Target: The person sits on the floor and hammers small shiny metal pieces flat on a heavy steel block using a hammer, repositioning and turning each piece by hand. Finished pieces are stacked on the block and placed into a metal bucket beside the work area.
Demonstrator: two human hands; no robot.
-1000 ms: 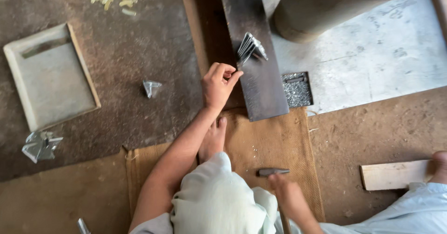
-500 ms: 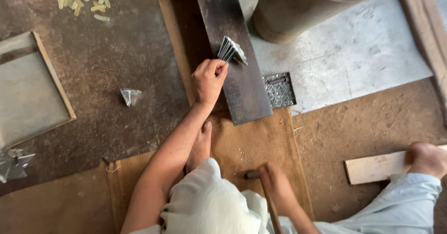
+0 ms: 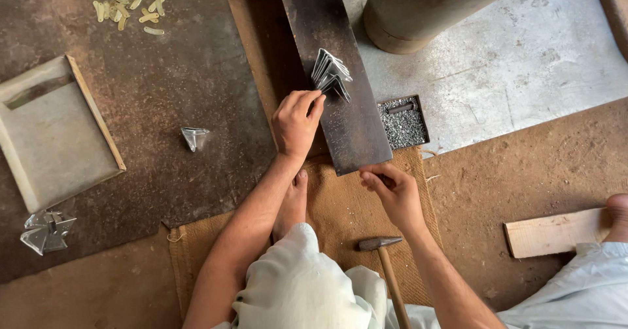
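A long dark metal bar lies on the ground in front of me. On it stands a stack of shiny folded metal pieces. My left hand grips the bar's left edge just below the stack, fingertips almost touching it. My right hand is at the bar's near end, fingers pinched on a small dark piece I cannot identify. A hammer lies on the burlap mat just below that hand, untouched.
A small square tray of grey metal bits sits right of the bar. Behind it stands a big metal bucket. On the left are a flat tray, a lone folded piece, more shiny pieces and yellowish bits. A wooden plank lies right.
My right hand has left the hammer and come up to the bar's near end. The hammer now lies on the mat. My left hand stays by the stack.
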